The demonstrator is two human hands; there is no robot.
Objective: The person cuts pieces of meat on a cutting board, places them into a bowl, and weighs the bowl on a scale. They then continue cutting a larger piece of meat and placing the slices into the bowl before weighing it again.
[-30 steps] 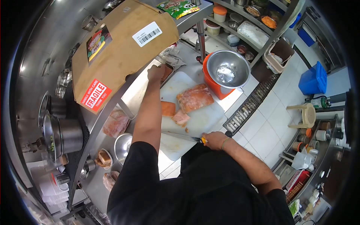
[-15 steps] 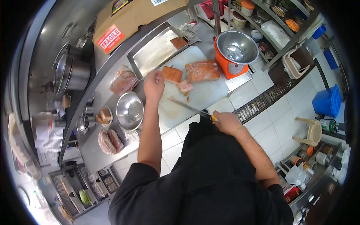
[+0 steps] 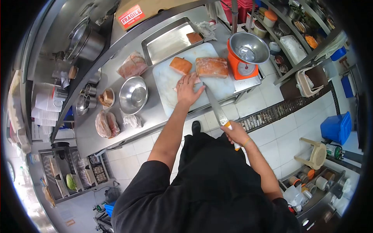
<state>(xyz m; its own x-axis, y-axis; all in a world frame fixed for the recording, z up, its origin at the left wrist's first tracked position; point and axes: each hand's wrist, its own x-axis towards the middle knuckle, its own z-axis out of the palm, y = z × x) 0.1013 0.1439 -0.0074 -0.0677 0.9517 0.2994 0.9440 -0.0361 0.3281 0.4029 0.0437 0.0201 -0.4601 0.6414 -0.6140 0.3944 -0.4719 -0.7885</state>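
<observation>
My right hand is wrapped round the white and orange handle of a knife. Its long blade points up toward the near edge of a white cutting board, tip close to my left hand. That left hand lies flat, fingers stretched out, over a small pale piece of meat that it mostly covers. Just beyond the fingers sit a smaller orange-brown slab of meat and, to its right, a larger slab. One more small brown piece rests in a metal tray behind the board.
An orange scale carrying a steel bowl stands right of the board. To the left are another steel bowl, wrapped meat, more raw meat and a small bowl of brown pieces. A cardboard box sits on the shelf above.
My left hand has come down from above the board's left side onto the small meat piece. The knife has turned from pointing left to pointing up toward the board, its tip near that hand.
</observation>
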